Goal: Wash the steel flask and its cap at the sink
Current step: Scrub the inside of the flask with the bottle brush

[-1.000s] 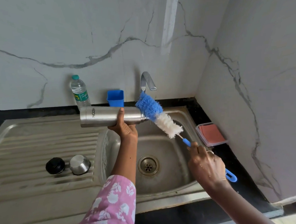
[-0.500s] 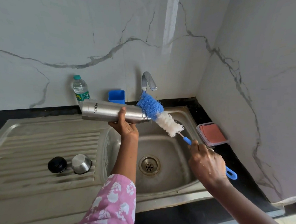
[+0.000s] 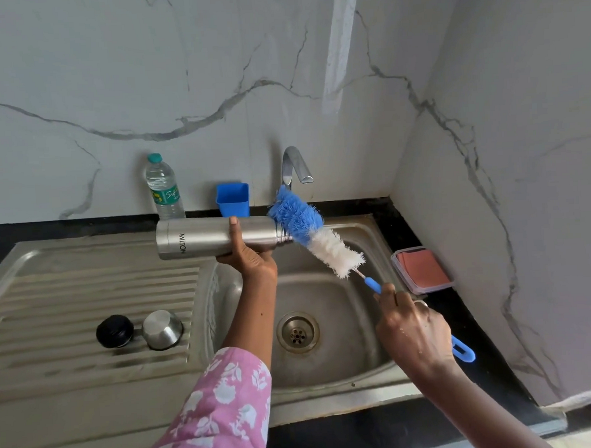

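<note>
The steel flask (image 3: 206,241) lies on its side in the air above the sink basin (image 3: 344,327), mouth pointing right. My left hand (image 3: 249,257) grips it from below near the neck. My right hand (image 3: 412,330) holds the blue handle of a bottle brush (image 3: 317,238); its blue and white bristles sit at the flask's mouth, outside it. A black inner cap (image 3: 114,331) and a steel outer cap (image 3: 162,330) rest on the ribbed drainboard (image 3: 69,304) to the left.
A tap (image 3: 294,165) stands behind the basin with no water running. A plastic water bottle (image 3: 164,188) and a blue cup (image 3: 233,199) stand by the wall. A clear box with a pink sponge (image 3: 423,270) lies on the black counter at right.
The flask tilted slightly and returned to level. The brush head stays at the flask's mouth, with the right hand barely shifting.
</note>
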